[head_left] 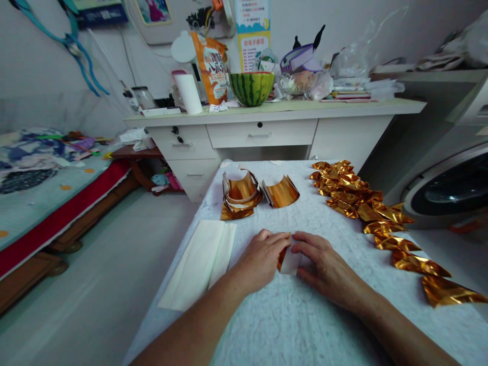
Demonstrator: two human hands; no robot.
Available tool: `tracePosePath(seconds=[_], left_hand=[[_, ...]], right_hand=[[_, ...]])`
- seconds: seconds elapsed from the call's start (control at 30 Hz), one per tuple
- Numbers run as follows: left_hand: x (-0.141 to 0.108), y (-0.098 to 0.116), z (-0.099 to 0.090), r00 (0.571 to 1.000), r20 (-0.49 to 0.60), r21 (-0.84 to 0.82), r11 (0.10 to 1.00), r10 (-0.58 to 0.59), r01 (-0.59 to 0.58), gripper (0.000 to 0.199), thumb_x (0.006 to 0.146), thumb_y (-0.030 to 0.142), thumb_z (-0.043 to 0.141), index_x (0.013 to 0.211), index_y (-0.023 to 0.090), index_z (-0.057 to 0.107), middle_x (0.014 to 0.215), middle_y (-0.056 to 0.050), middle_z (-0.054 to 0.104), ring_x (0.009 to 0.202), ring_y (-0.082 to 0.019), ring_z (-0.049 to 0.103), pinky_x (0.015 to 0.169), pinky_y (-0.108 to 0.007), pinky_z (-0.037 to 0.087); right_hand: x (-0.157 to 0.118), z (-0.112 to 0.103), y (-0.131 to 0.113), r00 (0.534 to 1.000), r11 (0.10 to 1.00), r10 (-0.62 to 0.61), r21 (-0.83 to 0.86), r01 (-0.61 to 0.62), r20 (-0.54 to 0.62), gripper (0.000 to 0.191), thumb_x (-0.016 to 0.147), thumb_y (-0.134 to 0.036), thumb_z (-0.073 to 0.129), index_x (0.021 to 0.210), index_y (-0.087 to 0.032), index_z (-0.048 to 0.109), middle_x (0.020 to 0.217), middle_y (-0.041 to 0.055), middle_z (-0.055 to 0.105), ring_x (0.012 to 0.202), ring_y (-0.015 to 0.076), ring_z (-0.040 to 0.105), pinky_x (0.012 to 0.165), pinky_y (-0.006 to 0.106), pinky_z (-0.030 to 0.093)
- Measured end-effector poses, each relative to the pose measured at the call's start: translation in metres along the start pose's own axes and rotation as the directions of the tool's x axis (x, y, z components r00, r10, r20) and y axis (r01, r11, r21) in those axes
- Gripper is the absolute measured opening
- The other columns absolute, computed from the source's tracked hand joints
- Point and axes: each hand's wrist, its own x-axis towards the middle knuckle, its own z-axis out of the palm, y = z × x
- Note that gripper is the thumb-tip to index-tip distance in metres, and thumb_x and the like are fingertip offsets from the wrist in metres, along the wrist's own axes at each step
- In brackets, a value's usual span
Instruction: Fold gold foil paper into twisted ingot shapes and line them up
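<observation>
Between my hands, low over the cloth-covered table, is a small sheet of gold foil paper (292,260), its pale backing facing me and a strip of gold showing at the left. My left hand (263,256) grips its left edge with fingers bent together. On the opposite edge my right hand (318,259) has its thumb and fingers closed on the paper. Beyond them lie a curled stack of gold foil sheets (240,193) and a smaller curled stack (282,192). Folded gold foil pieces (381,226) form a long pile along the right side.
White folded paper (194,264) lies at the table's left. The table (259,325) has a pale cloth cover. Behind it stands a white desk (263,133) with a watermelon half (251,87) and an orange snack bag (211,68). A washing machine (450,173) is at right, a bed (57,203) at left.
</observation>
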Motion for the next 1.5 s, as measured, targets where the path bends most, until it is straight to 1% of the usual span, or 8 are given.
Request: tracePosePath(seconds=[0.17,0.37,0.57,0.7,0.87,1.0,1.23,1.5], left_hand=[[0.0,-0.003,0.002,0.999,0.01,-0.015,0.998,-0.054,0.054,0.047,0.084,0.002,0.042,0.125,0.023,0.052,0.113,-0.005,0.064,0.103,-0.023,0.05,0.092,-0.036,0.043],[0.002,0.0,-0.004,0.998,0.025,-0.048,0.997,-0.056,0.057,0.038,0.081,0.0,0.043,0.109,0.022,0.057,0.107,-0.005,0.065,0.104,-0.022,0.051,0.093,-0.035,0.043],[0.001,0.002,-0.011,0.998,0.04,-0.182,0.982,-0.051,0.057,0.022,0.079,0.004,0.051,0.089,0.022,0.058,0.126,-0.004,0.062,0.115,-0.022,0.051,0.1,-0.04,0.039],[-0.001,0.001,-0.012,0.999,0.039,-0.211,0.976,-0.037,0.044,0.02,0.076,0.002,0.053,0.082,0.022,0.054,0.123,-0.004,0.063,0.121,-0.022,0.049,0.101,-0.039,0.038],[-0.002,0.001,-0.012,0.999,0.035,-0.217,0.975,-0.034,0.041,0.018,0.075,0.002,0.055,0.074,0.02,0.051,0.117,-0.005,0.065,0.123,-0.021,0.048,0.099,-0.035,0.038],[-0.002,0.001,-0.014,0.998,0.054,-0.195,0.98,-0.018,0.028,0.018,0.077,0.003,0.053,0.072,0.02,0.053,0.119,-0.004,0.066,0.127,-0.022,0.046,0.1,-0.037,0.037],[-0.004,0.001,-0.015,0.997,0.068,-0.175,0.983,-0.037,0.048,0.02,0.075,0.001,0.051,0.075,0.021,0.056,0.134,-0.003,0.058,0.127,-0.021,0.044,0.104,-0.038,0.036],[-0.006,0.001,-0.015,0.995,0.091,-0.166,0.984,-0.05,0.065,0.017,0.081,0.006,0.049,0.079,0.022,0.053,0.137,-0.002,0.054,0.129,-0.019,0.041,0.107,-0.035,0.035]], right_hand=[[-0.001,-0.002,-0.002,1.0,1.0,-0.012,-0.012,0.012,0.014,0.034,0.071,-0.011,0.062,0.103,-0.023,0.066,0.129,0.0112,0.058,0.119,0.0296,0.054,0.1,0.05,0.043],[0.0,0.0,-0.005,0.998,0.996,-0.051,0.076,0.047,0.044,0.023,0.077,-0.01,0.06,0.095,-0.023,0.067,0.122,0.0088,0.062,0.114,0.0261,0.057,0.098,0.046,0.045],[0.006,0.0,-0.01,0.995,0.975,-0.041,0.22,0.02,0.091,0.016,0.089,-0.019,0.057,0.087,-0.026,0.071,0.11,0.0058,0.064,0.106,0.0219,0.058,0.094,0.041,0.046],[0.007,0.0,-0.011,0.997,0.969,-0.007,0.245,-0.013,0.082,0.018,0.091,-0.025,0.056,0.088,-0.026,0.073,0.105,0.006,0.062,0.103,0.022,0.057,0.091,0.041,0.046],[0.009,0.009,-0.009,0.997,0.986,0.057,0.155,-0.066,0.058,0.015,0.088,-0.022,0.058,0.081,-0.023,0.071,0.095,0.0057,0.062,0.095,0.0226,0.056,0.086,0.042,0.044],[0.01,0.016,-0.008,0.994,0.991,0.104,0.085,-0.105,0.019,0.01,0.084,-0.018,0.062,0.076,-0.021,0.067,0.09,0.005,0.061,0.09,0.0222,0.055,0.083,0.041,0.043],[0.011,0.017,-0.011,0.992,0.991,0.127,0.029,-0.127,-0.007,0.009,0.081,-0.015,0.063,0.073,-0.02,0.063,0.087,0.0041,0.06,0.088,0.0213,0.054,0.08,0.037,0.041],[0.014,0.021,-0.012,0.988,0.988,0.154,-0.021,-0.154,-0.009,0.009,0.08,-0.015,0.067,0.073,-0.02,0.064,0.088,0.0042,0.06,0.089,0.0217,0.052,0.079,0.037,0.038]])
